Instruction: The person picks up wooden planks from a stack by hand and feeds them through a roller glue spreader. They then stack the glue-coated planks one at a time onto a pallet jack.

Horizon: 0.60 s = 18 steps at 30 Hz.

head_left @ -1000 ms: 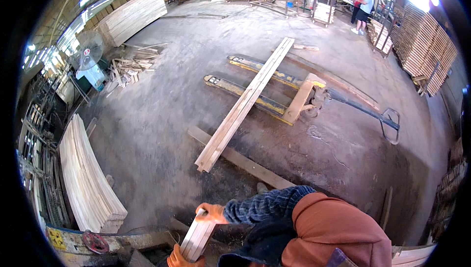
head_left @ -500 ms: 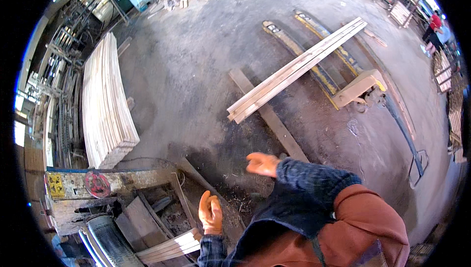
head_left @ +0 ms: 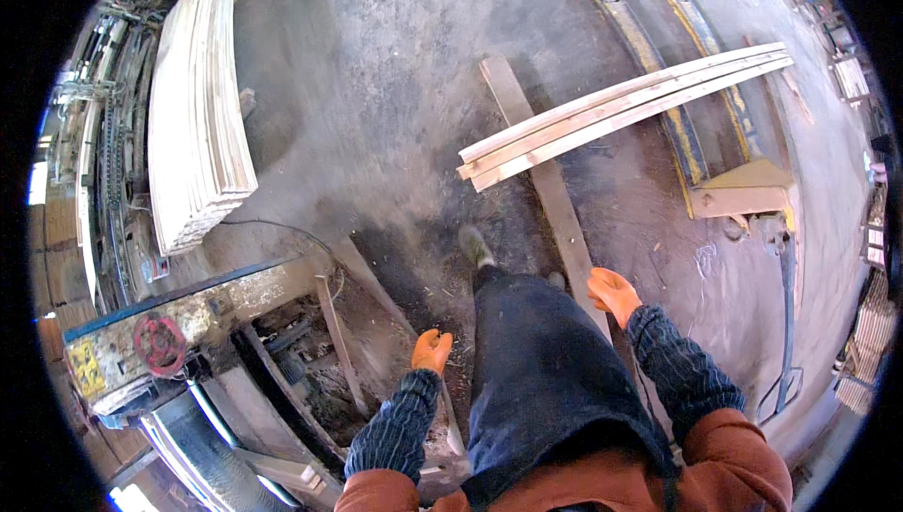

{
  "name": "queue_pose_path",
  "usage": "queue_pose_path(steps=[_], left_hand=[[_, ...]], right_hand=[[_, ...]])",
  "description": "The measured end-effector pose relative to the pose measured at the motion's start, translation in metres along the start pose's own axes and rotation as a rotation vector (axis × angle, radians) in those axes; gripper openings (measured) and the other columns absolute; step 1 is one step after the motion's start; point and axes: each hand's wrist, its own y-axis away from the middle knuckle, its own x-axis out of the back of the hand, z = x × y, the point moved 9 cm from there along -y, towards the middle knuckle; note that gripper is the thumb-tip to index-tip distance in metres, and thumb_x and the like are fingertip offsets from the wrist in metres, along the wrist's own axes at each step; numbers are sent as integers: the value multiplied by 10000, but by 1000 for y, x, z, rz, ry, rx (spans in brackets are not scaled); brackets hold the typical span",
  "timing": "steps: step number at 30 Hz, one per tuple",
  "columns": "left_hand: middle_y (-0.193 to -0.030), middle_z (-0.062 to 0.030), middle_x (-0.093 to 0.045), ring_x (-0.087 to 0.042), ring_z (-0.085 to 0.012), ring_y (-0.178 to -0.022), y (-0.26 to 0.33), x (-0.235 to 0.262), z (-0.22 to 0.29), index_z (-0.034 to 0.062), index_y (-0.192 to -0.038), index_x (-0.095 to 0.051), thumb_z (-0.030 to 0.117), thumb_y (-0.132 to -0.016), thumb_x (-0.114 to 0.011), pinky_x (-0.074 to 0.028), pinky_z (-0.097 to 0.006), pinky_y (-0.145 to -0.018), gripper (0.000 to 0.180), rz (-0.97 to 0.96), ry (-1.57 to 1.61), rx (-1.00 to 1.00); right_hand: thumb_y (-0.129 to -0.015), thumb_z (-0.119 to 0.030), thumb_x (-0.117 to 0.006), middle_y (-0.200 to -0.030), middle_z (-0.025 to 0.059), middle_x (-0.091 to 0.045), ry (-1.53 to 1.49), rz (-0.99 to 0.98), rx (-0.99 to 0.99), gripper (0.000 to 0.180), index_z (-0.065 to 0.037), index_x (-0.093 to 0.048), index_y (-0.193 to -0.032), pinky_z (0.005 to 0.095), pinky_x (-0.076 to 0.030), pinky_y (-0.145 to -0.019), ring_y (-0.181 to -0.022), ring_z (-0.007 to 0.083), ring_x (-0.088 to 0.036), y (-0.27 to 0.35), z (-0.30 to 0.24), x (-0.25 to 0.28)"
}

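Observation:
Both my hands wear orange gloves and hold nothing. My left hand (head_left: 432,352) hangs above the floor beside the machine, its fingers loosely bent and slightly apart. My right hand (head_left: 615,297) is in front of me on the right, over a flat timber (head_left: 557,214) lying on the floor; its fingers are loosely bent and apart. Ahead, a small stack of pale wooden boards (head_left: 625,110) rests across that timber and reaches over the yellow forks of a pallet jack (head_left: 743,190). Neither hand touches the boards.
A tall stack of pale boards (head_left: 199,112) stands at the left. Nearer is a worn machine (head_left: 226,310) with a red handwheel (head_left: 160,345) and a dark roller (head_left: 202,451). A cable (head_left: 282,227) and a narrow plank (head_left: 376,282) lie on the floor. My shoe (head_left: 476,246) shows ahead.
My view has tilted down and turned left. My right hand has swung from in front of my body out to the right, and a shoe has come into view. The boards stay put.

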Motion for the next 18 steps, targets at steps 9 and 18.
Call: queue_pose_path(steps=[9,18], left_hand=[[-1231,-185,-688,-672,-290,-1134,-239,-91,92,-29,-1352,-574,260,-889,-814,-525,-390,-1001,596,-151,-53,-89],[-1158,-171,-694,-647,-262,-1167,-518,-181,138,4,-1372,-536,160,-840,-859,-487,-395,-1071,642,-218,-189,-400]], right_hand=[[-980,-392,-706,-1400,92,-630,-272,110,-158,651,-104,-481,-1517,344,-538,-949,-1183,206,-663,-164,-31,-26],[-1110,-349,-463,-1560,151,-478,-712,-150,-39,529,-115,-368,-1575,431,-449,-1107,-1383,308,-519,-396,-33,-104]])
